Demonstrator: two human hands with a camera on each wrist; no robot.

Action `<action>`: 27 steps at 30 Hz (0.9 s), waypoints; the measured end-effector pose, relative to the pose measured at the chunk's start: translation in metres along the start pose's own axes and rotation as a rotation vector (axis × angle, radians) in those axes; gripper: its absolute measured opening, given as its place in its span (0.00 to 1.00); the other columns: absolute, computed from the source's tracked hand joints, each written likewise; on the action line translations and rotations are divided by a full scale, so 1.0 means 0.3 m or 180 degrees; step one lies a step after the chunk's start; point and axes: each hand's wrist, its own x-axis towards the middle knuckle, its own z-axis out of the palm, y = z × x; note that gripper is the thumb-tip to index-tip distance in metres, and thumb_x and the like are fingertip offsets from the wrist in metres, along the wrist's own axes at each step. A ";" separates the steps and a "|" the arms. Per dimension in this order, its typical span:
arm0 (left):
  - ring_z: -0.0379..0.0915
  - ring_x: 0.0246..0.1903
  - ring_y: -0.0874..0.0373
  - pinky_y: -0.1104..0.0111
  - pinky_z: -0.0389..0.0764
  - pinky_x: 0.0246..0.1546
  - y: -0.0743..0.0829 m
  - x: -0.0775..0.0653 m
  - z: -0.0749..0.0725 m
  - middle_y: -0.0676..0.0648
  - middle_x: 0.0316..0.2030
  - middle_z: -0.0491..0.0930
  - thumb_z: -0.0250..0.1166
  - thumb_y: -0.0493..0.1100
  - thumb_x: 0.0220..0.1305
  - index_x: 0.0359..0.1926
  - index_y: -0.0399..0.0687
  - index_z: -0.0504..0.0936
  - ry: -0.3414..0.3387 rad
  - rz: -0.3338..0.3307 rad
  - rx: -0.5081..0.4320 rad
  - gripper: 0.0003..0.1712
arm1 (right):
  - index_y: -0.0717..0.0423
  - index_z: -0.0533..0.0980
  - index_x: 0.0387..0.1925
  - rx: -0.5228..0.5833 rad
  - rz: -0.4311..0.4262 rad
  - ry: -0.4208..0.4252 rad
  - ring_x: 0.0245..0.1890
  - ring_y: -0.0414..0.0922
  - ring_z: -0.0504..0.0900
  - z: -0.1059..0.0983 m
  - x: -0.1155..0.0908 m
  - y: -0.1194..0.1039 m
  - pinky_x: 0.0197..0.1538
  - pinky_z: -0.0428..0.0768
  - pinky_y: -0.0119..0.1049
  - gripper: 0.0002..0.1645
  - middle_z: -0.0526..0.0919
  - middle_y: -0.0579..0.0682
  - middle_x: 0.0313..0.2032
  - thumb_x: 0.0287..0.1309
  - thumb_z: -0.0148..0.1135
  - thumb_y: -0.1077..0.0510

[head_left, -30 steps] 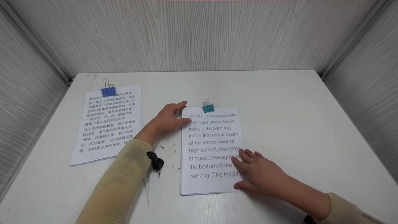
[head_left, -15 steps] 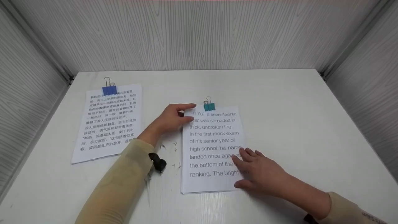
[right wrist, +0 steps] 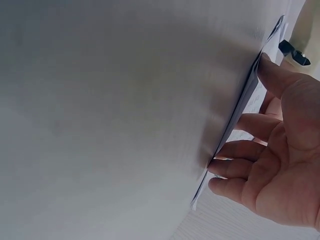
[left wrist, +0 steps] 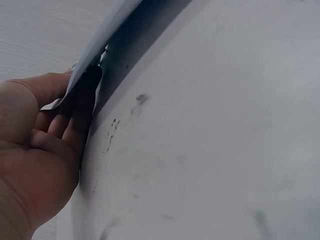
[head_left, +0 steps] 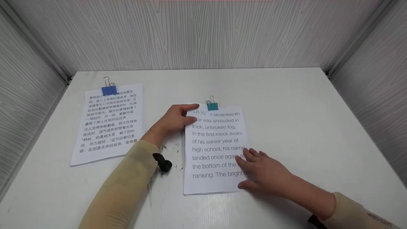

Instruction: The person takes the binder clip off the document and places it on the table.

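A stack of printed sheets (head_left: 216, 143) with English text lies before me, a teal binder clip (head_left: 212, 106) on its top edge. My left hand (head_left: 176, 117) pinches its upper left corner. In the left wrist view the thumb (left wrist: 52, 87) lies over the paper (left wrist: 107, 30) and the other fingers are underneath, with that edge raised off the table. My right hand (head_left: 268, 173) rests with spread fingers on the lower right edge of the stack. In the right wrist view its fingertips (right wrist: 220, 167) touch along the paper's edge (right wrist: 237, 112).
To the left lies another stack of sheets (head_left: 108, 127) with Chinese text, held by a blue binder clip (head_left: 109, 90). Dark marks spot the white table (head_left: 286, 105) between the stacks. Wood-grain panels (head_left: 203, 35) enclose the back and sides.
My left hand has slid its fingers under the upper left corner, which now sits between thumb and fingers. The right hand has stayed on the lower right edge. The head view has shifted slightly.
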 end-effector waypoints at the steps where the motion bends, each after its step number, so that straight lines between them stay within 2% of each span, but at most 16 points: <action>1: 0.89 0.45 0.52 0.66 0.86 0.46 0.003 -0.001 0.001 0.47 0.60 0.84 0.67 0.38 0.74 0.77 0.52 0.73 0.0029 -0.0015 0.0012 0.33 | 0.59 0.71 0.76 0.0056 0.0019 0.0003 0.73 0.68 0.68 -0.002 0.003 0.001 0.73 0.67 0.64 0.47 0.69 0.70 0.74 0.64 0.73 0.40; 6: 0.87 0.46 0.53 0.66 0.85 0.46 0.021 -0.013 0.016 0.50 0.64 0.81 0.67 0.39 0.75 0.76 0.60 0.75 0.0205 -0.0124 0.0071 0.32 | 0.52 0.73 0.76 0.0437 0.0284 0.0118 0.76 0.62 0.68 -0.014 0.004 0.015 0.74 0.67 0.61 0.44 0.69 0.61 0.75 0.63 0.74 0.41; 10: 0.88 0.44 0.52 0.66 0.86 0.43 0.035 -0.028 0.030 0.50 0.63 0.81 0.67 0.39 0.75 0.76 0.64 0.75 0.0262 -0.0130 0.0026 0.32 | 0.51 0.76 0.73 0.0663 0.0497 0.0465 0.73 0.58 0.72 -0.050 -0.004 0.039 0.71 0.71 0.61 0.40 0.73 0.55 0.74 0.64 0.74 0.42; 12: 0.88 0.43 0.51 0.66 0.86 0.41 0.039 -0.039 0.034 0.49 0.62 0.82 0.66 0.38 0.75 0.76 0.63 0.75 0.0266 -0.0071 -0.0024 0.32 | 0.52 0.77 0.72 0.0836 0.0591 0.0686 0.72 0.58 0.75 -0.083 0.004 0.055 0.69 0.74 0.60 0.38 0.75 0.54 0.72 0.65 0.74 0.43; 13: 0.88 0.43 0.51 0.66 0.87 0.40 0.043 -0.043 0.035 0.48 0.61 0.83 0.67 0.38 0.75 0.76 0.62 0.75 0.0272 -0.0031 -0.0051 0.32 | 0.52 0.77 0.72 0.0939 0.0633 0.0799 0.69 0.57 0.77 -0.104 0.013 0.067 0.68 0.76 0.59 0.37 0.77 0.53 0.71 0.66 0.74 0.44; 14: 0.88 0.43 0.51 0.66 0.87 0.40 0.047 -0.047 0.035 0.47 0.60 0.84 0.67 0.38 0.75 0.76 0.62 0.76 0.0278 0.0004 -0.0071 0.32 | 0.53 0.77 0.72 0.1034 0.0663 0.0901 0.61 0.56 0.84 -0.126 0.025 0.079 0.64 0.79 0.57 0.36 0.78 0.53 0.70 0.67 0.73 0.45; 19: 0.88 0.44 0.51 0.66 0.86 0.40 0.067 -0.072 0.038 0.47 0.57 0.86 0.67 0.36 0.74 0.74 0.61 0.77 0.0324 0.0079 -0.0143 0.32 | 0.53 0.79 0.69 0.1382 0.0635 0.1328 0.54 0.52 0.86 -0.232 0.129 0.158 0.62 0.81 0.52 0.33 0.83 0.52 0.65 0.69 0.71 0.43; 20: 0.88 0.44 0.51 0.66 0.86 0.40 0.070 -0.076 0.039 0.47 0.56 0.86 0.68 0.36 0.74 0.74 0.63 0.77 0.0326 0.0071 -0.0146 0.32 | 0.53 0.80 0.69 0.1453 0.0621 0.1381 0.56 0.52 0.86 -0.250 0.155 0.175 0.63 0.80 0.53 0.33 0.84 0.52 0.64 0.69 0.71 0.43; 21: 0.87 0.44 0.51 0.66 0.86 0.40 0.075 -0.080 0.041 0.48 0.56 0.86 0.68 0.37 0.74 0.74 0.64 0.78 0.0330 0.0070 -0.0144 0.31 | 0.52 0.80 0.68 0.1520 0.0602 0.1427 0.64 0.51 0.82 -0.267 0.182 0.191 0.66 0.78 0.53 0.32 0.84 0.51 0.63 0.69 0.71 0.42; 27: 0.87 0.43 0.50 0.66 0.85 0.39 0.092 -0.086 0.055 0.50 0.54 0.87 0.69 0.38 0.73 0.72 0.67 0.80 0.0320 0.0201 -0.0169 0.30 | 0.51 0.80 0.68 0.1898 0.0517 0.1481 0.60 0.47 0.84 -0.341 0.328 0.267 0.65 0.80 0.47 0.32 0.85 0.49 0.61 0.69 0.72 0.44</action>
